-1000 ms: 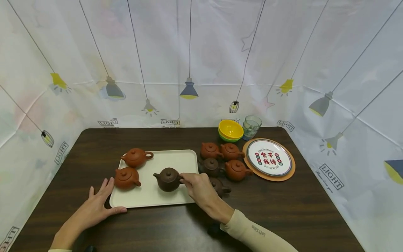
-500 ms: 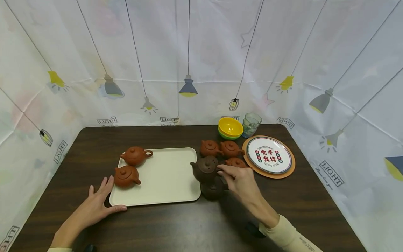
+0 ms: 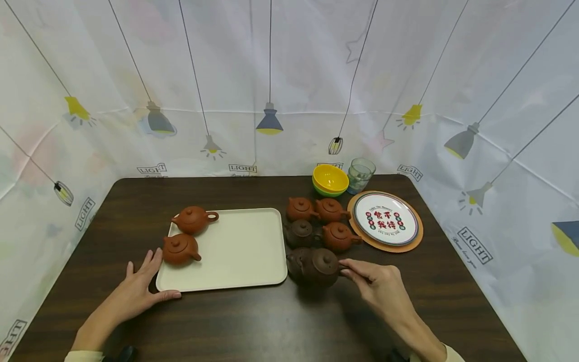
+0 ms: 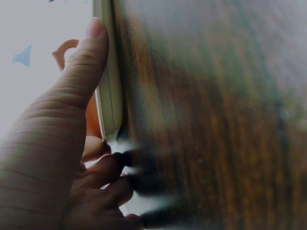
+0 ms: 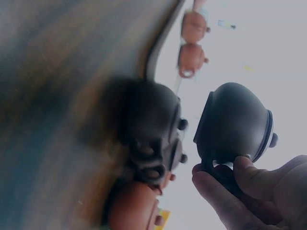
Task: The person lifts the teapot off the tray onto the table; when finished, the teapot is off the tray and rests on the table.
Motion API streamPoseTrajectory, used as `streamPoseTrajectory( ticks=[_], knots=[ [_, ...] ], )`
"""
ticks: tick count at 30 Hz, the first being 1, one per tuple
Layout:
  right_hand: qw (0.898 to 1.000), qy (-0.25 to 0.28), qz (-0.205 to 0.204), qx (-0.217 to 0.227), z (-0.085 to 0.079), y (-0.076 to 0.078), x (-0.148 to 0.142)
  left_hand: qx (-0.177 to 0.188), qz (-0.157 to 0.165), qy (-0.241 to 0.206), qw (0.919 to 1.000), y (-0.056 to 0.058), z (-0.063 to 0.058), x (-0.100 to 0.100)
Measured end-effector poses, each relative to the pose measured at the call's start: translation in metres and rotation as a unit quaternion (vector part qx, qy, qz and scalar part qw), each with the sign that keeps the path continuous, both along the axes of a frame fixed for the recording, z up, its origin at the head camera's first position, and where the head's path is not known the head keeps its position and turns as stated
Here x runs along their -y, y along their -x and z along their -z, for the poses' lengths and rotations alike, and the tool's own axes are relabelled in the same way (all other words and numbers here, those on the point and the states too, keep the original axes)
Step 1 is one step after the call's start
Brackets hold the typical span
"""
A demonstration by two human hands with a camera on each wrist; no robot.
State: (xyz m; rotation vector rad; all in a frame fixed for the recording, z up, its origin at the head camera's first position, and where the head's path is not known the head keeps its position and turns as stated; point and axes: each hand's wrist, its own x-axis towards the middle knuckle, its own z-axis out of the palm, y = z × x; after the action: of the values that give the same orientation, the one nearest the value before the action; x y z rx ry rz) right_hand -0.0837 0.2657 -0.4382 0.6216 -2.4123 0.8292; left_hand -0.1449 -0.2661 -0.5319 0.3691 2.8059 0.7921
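Observation:
My right hand (image 3: 384,286) pinches the handle of a dark brown teapot (image 3: 323,266), thumb on one side and fingers on the other. The right wrist view shows this teapot (image 5: 235,122) raised off the table, apart from another dark teapot (image 5: 151,112) standing there. In the head view it partly hides that teapot (image 3: 296,261). At the cream tray's (image 3: 242,251) front left corner, my left hand (image 3: 135,289) rests with fingers spread, the thumb along the front rim. Two reddish-brown teapots (image 3: 194,220) stand at the tray's left end, the nearer teapot (image 3: 181,249) beside my fingertips.
Right of the tray stand a third dark teapot (image 3: 299,233) and three reddish-brown teapots (image 3: 339,236), close together. Behind them are stacked bowls, yellow (image 3: 330,178) over green, and clear glass cups (image 3: 360,175). A white plate (image 3: 386,221) lies on an orange-brown round plate or mat (image 3: 415,242).
My right hand has carried the dark teapot from over the tray to the right, past its edge, then toward the table's front. The left hand stays at the tray corner.

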Motion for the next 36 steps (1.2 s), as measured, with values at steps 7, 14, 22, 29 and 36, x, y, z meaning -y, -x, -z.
streamPoseTrajectory(
  ticks=[7,14,22,29,36],
  knots=[
    [0.999,-0.003,-0.032,0.022,0.016,-0.006,0.006,0.003,0.000,0.002,1.0000,0.001,-0.001,-0.001],
    [0.997,0.007,-0.072,0.029,0.035,-0.009,0.016,0.003,0.000,0.004,1.0000,0.001,-0.001,-0.001],
    [0.996,0.002,-0.080,0.034,0.049,-0.009,0.017,0.005,-0.002,0.006,1.0000,0.001,-0.002,-0.002],
    [0.996,0.007,-0.078,0.049,0.052,-0.011,0.015,0.007,-0.004,0.004,1.0000,0.001,-0.005,0.000],
    [0.996,-0.009,-0.078,0.051,0.055,-0.013,0.020,0.007,0.001,0.001,1.0000,0.001,-0.004,-0.001]
  ],
)
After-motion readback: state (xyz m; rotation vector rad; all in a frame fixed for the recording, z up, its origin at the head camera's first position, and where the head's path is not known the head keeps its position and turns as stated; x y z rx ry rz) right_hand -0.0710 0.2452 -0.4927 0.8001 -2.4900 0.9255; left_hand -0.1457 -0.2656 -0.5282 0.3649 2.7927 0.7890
